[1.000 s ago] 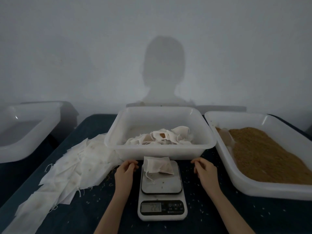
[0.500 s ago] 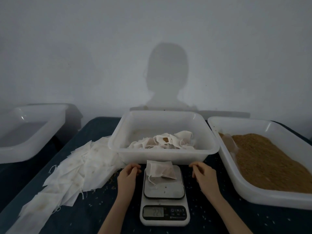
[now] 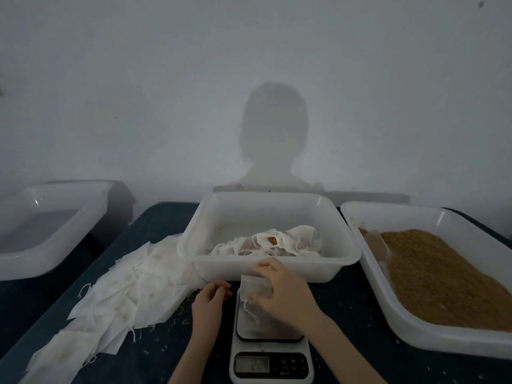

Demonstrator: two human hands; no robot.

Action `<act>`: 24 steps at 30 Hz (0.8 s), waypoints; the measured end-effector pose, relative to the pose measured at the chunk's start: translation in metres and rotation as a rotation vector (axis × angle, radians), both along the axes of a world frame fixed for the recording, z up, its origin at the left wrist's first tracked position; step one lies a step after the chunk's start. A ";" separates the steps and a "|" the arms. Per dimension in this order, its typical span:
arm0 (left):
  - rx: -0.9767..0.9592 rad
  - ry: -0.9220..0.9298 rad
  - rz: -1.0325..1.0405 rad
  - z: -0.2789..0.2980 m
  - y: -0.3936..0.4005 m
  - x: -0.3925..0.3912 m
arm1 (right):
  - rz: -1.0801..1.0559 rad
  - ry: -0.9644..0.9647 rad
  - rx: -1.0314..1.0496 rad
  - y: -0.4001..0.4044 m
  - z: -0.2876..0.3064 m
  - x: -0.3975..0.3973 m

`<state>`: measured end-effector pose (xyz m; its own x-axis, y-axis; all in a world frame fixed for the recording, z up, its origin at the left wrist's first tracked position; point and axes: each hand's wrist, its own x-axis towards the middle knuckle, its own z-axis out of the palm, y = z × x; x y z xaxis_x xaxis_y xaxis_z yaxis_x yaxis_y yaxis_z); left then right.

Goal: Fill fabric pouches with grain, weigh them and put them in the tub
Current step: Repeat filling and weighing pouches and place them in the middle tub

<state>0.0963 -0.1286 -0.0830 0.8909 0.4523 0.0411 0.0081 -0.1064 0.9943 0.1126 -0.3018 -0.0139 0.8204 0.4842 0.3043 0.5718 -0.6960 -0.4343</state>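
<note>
Lifting weighed pouch off scale — our right hand fingers curled round it, left hand loosely curled, empty. Next — carry into tub.

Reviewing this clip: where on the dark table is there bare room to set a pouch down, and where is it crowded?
Bare table lies between the scale and the grain tub, with loose grains. Left of the scale is crowded: the left hand, then the empty pouch pile. The right hand grips the pouch over the scale.

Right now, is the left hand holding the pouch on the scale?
No, the right hand grips the pouch over the scale; the left hand holds nothing.
</note>
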 end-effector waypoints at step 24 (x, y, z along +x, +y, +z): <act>-0.035 0.049 0.007 0.009 -0.004 -0.004 | -0.118 0.002 0.485 0.052 0.082 0.073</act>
